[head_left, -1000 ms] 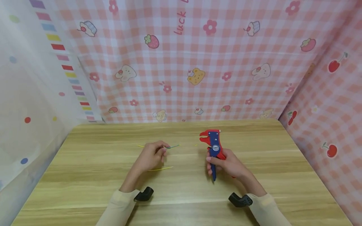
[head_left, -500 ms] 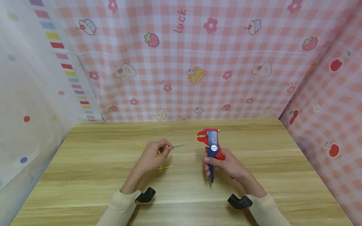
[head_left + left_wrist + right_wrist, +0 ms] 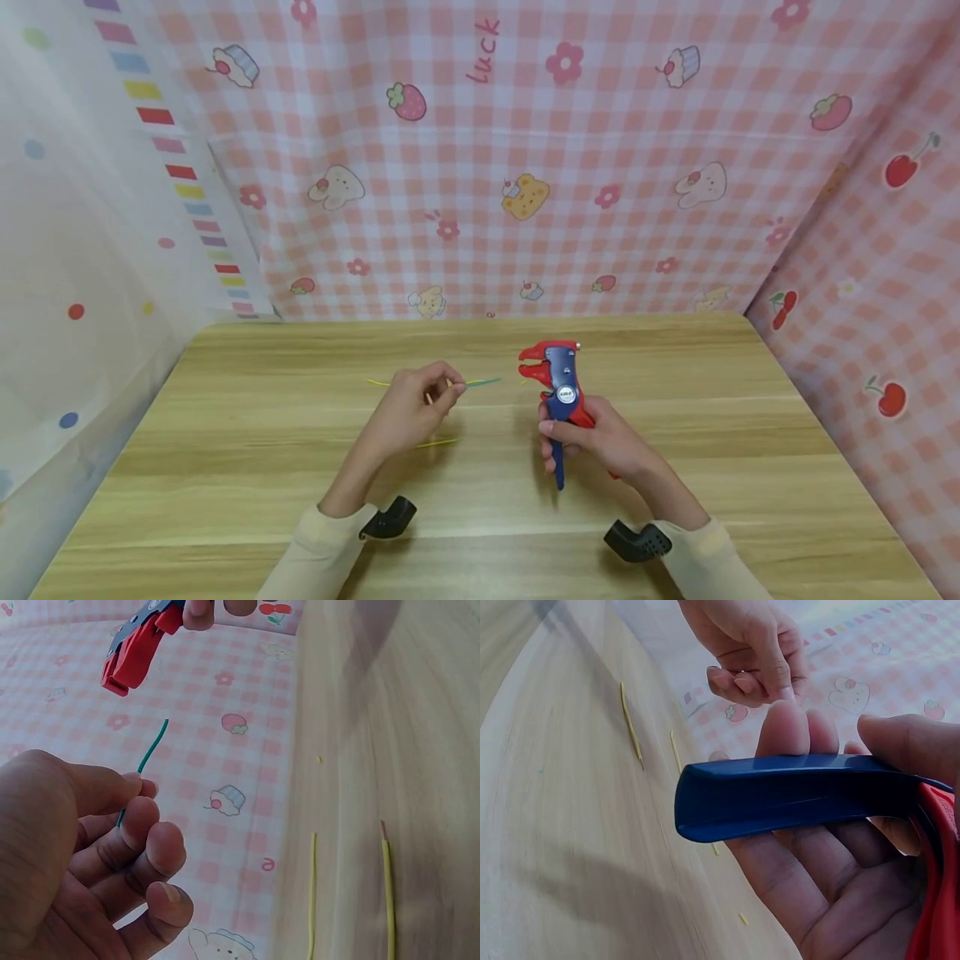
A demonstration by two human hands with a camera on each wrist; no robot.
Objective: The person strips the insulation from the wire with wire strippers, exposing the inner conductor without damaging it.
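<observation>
A short green wire [image 3: 154,746] is pinched between thumb and forefinger of my left hand [image 3: 416,408], raised above the table. Its free end points right, toward the wire stripper [image 3: 562,375]. My right hand [image 3: 596,437] grips this red and blue tool by its handles, thumb across the front. The stripper's red jaws face left, parted and with nothing between them, a short gap away from the wire tip. In the right wrist view the blue handle [image 3: 795,795] lies across my fingers, and it hides part of them.
Two yellow wires lie on the wooden table [image 3: 480,517]: a near wire [image 3: 388,900] with a bare copper end, and a far wire [image 3: 313,892] partly behind my left hand in the head view. A tiny yellow scrap [image 3: 319,759] lies beyond. Patterned cloth [image 3: 480,167] hangs behind.
My left hand has shifted slightly right with the green wire, which now sticks out farther toward the stripper. My right hand has brought the wire stripper slightly left.
</observation>
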